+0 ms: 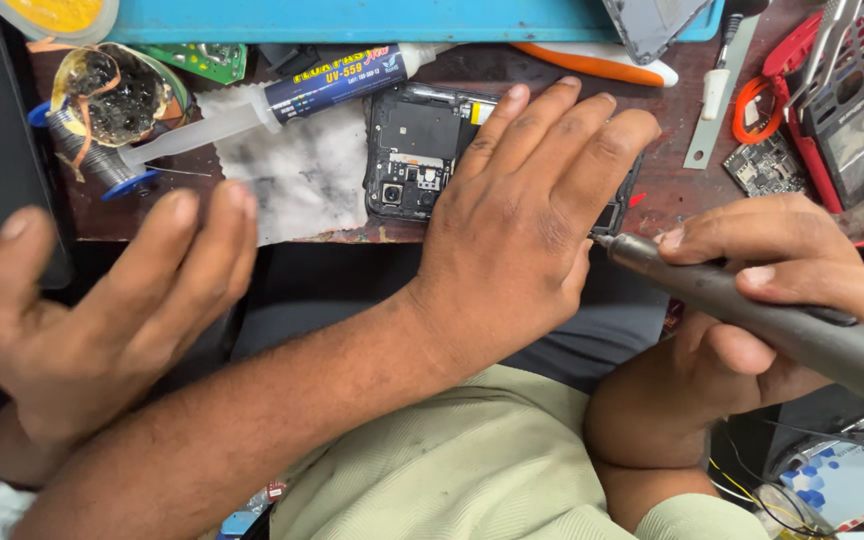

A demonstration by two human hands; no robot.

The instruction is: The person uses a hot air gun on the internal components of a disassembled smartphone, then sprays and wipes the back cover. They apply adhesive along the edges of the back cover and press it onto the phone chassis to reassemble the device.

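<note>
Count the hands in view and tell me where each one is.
3. One hand lies flat on the opened phone at centre. Another hand at right grips a grey electric screwdriver. A third hand, blurred, hovers at left, holding nothing. Whose it is cannot be told.

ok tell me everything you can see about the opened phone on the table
The phone lies flat near the table's front edge with its back cover off, showing dark plates, a camera module at the lower left corner and a small yellow patch near the top. The left hand rests palm-down over its right half, hiding that part. The tip of a grey electric screwdriver, held in the right hand, points at its right end. A white cloth lies beside its left edge.
</note>
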